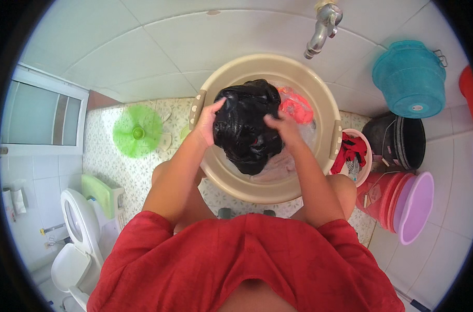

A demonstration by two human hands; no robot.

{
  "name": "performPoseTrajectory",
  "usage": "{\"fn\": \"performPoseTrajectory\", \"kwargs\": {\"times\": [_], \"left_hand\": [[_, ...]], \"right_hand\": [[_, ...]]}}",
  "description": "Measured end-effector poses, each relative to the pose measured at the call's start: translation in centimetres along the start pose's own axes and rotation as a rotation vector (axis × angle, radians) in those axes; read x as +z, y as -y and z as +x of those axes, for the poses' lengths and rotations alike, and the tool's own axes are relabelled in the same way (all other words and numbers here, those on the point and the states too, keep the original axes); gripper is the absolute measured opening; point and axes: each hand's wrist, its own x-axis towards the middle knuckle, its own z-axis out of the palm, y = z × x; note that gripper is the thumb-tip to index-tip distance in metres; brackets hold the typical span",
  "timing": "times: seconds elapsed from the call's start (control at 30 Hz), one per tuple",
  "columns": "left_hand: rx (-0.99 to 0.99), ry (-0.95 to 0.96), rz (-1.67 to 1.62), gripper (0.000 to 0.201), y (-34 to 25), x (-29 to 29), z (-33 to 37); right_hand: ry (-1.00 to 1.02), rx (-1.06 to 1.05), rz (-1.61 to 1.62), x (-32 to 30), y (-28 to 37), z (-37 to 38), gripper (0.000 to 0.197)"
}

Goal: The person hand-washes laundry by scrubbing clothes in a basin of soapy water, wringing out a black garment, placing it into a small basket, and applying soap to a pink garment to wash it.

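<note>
Left hand: my left hand (pixel 208 122) is clamped on the left side of a black garment (pixel 245 125), fingers curled into the wet cloth.
Right hand: my right hand (pixel 282 125) grips the same garment on its right side, fingers closed around a fold.
Garment: bunched and glistening, it is held between both my hands above the middle of a beige basin (pixel 218 171), its lower end hanging down into the water.
Basin: round, with a grey handle on each side, it stands on the patterned floor (pixel 117 171) between my bare knees; a pink cloth (pixel 297 106) lies in it at the far right, just beside the garment.
Tap: a metal tap (pixel 322 28) juts from the white tiled wall above the far rim of the basin.
Right side: a small pink bowl of red clothes (pixel 353 151) touches the basin; beyond it are a black bucket (pixel 403 143), a teal bucket (pixel 410 78) and stacked red and lilac tubs (pixel 410 205).
Left side: a green drain cover (pixel 137 130) lies on the floor, and a white toilet (pixel 80 234) stands near my left elbow.
</note>
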Motion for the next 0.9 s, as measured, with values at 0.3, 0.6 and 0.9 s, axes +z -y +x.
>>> {"fn": "performPoseTrajectory", "kwargs": {"times": [0.3,0.6,0.9], "left_hand": [[-0.091,0.040,0.366,0.050,0.5,-1.4,0.5],[-0.280,-0.044,0.584,0.040,0.9,-4.0,1.3],[-0.149,0.266,-0.041,0.039,-0.7,-3.5,0.6]], "right_hand": [[0.068,0.061,0.489,-3.4,7.6,-2.2,0.035],[-0.073,-0.014,0.494,-5.8,10.3,3.4,0.031],[0.038,0.397,0.286,1.6,3.1,-1.0,0.059]]}}
